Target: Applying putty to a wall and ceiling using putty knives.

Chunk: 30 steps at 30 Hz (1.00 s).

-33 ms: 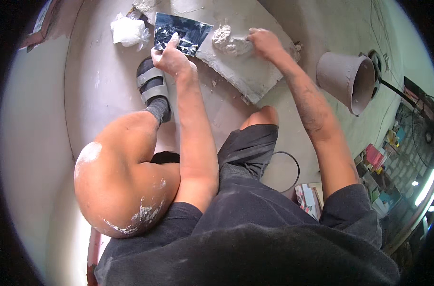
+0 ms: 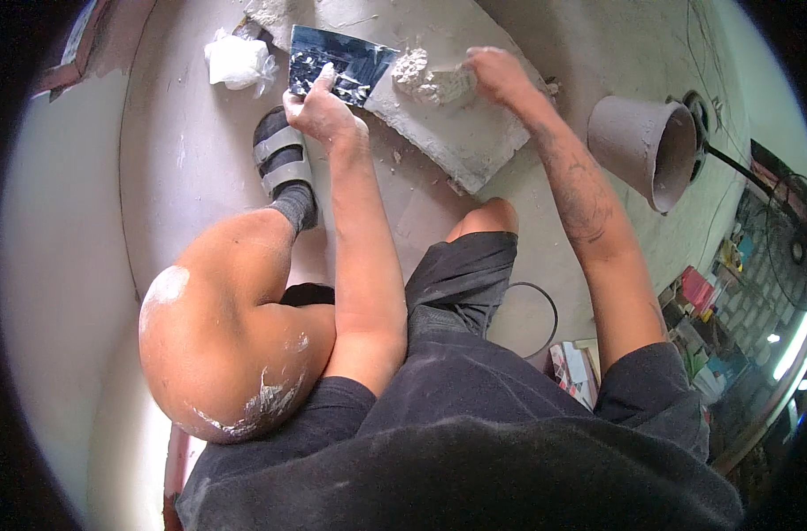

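My left hand (image 2: 325,115) is closed on the near edge of a dark, flat, four-sided sheet (image 2: 355,60), its thumb lying on top. White plaster-like smears and crumbs cover parts of the sheet. To its right, a lumpy pile of pale, wet-looking plaster (image 2: 417,78) sits on a grey, plaster-coated board (image 2: 456,146). At the pile's right end is my right hand (image 2: 499,78), fingers curled and slightly blurred. Whatever those fingers may hold is hidden among the plaster.
A white plastic bag (image 2: 238,60) lies beyond my sandalled foot (image 2: 284,159). Right of the board, a plaster-coated bucket (image 2: 629,146) lies on its side. A thin dark cable (image 2: 556,310) loops beside my knee. Boxes and clutter (image 2: 695,288) fill the far right.
My right hand has shifted slightly to the right along the plaster. My left hand and the dark sheet have hardly moved.
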### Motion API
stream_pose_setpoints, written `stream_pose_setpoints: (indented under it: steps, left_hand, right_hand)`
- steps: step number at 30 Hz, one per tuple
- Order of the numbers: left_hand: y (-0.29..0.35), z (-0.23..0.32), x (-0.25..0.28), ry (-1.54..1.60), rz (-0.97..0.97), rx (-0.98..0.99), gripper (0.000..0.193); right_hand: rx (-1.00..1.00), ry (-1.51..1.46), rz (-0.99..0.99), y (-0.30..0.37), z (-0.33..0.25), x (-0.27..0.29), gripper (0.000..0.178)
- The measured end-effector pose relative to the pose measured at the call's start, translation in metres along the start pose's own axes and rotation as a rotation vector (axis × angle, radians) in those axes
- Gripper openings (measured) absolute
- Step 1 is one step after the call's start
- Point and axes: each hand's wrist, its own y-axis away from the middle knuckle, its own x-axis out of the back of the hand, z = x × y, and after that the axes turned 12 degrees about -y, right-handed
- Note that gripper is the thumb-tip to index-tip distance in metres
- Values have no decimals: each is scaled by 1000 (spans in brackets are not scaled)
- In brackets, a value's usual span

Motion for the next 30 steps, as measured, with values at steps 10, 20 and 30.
stream_pose_setpoints:
  steps: [10,20,30]
  left_hand:
    - [5,-5,-6,-29,-4,-26,27]
    - [-3,-6,-1,-5,-9,-38,25]
    - [-4,4,6,66,5,-33,22]
  right_hand:
    - [-346,124,123,-26,-8,-18,21]
    - [-835,-474,354,56,-21,-35,24]
    - [-984,-1807,787,-39,-20,-129,10]
